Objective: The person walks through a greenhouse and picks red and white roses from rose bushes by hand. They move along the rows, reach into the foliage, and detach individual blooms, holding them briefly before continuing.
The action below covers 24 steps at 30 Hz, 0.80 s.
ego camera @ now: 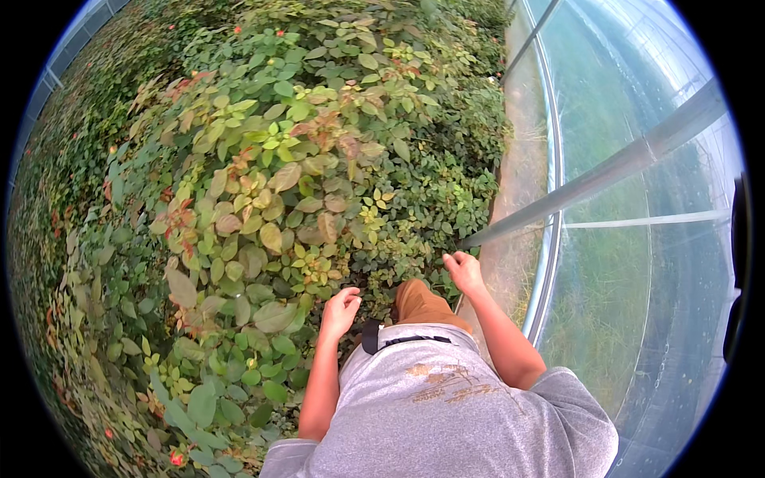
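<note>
My left hand (340, 312) hangs in front of my waist with its fingers loosely bent and the thumb apart from them; nothing shows in it. It is nearest to the leafy rose bushes (272, 239), whose leaves range from green to yellow and reddish. Farther forward and to the right, my right hand (466, 273) has curled fingers, and its palm is hidden. Just beyond its fingertips, a slanting metal greenhouse pole (574, 188) meets the foliage. I cannot tell whether that hand touches any leaf.
Rose foliage fills the left and front, with a red bloom (177, 457) at the lower left. A pale strip of ground (521, 179) runs along the right, beside a curved rail (557, 143) and the clear plastic greenhouse wall (603, 287). My brown trouser leg (424, 305) stands close against the plants.
</note>
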{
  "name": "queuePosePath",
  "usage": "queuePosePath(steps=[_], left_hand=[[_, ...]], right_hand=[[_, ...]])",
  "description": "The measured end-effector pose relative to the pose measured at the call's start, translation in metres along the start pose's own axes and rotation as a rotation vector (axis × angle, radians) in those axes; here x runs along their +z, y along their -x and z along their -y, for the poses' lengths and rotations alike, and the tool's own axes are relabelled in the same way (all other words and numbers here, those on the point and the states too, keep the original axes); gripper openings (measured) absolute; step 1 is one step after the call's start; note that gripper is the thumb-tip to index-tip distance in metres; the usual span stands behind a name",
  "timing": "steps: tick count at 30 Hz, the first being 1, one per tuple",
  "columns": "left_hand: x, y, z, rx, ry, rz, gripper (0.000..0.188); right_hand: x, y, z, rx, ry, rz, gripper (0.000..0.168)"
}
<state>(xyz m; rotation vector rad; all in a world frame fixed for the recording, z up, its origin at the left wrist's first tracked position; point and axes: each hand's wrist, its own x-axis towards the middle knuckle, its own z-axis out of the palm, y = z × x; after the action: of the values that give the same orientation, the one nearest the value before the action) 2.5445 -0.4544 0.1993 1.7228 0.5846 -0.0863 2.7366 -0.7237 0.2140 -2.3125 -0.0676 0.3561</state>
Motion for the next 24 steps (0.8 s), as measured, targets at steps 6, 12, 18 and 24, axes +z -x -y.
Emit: queuePosePath(steps=[6, 12, 18, 24], left_hand=[[0.016, -0.024, -0.008, -0.066, -0.073, 0.072, 0.032], [0.027, -0.076, -0.019, -0.144, -0.107, 0.064, 0.03], [0.069, -0.141, -0.049, -0.249, -0.248, 0.196, 0.027], [0.115, -0.211, -0.118, -0.369, -0.269, 0.25, 0.029]], right_hand=[[-0.036, -0.07, -0.037, 0.19, -0.213, -0.249, 0.029], [-0.062, -0.202, -0.073, 0.112, -0.077, -0.472, 0.023], [-0.087, -0.348, -0.095, 0.291, -0.105, -0.546, 0.03], [-0.086, -0.437, -0.137, 0.401, -0.046, -0.572, 0.029]])
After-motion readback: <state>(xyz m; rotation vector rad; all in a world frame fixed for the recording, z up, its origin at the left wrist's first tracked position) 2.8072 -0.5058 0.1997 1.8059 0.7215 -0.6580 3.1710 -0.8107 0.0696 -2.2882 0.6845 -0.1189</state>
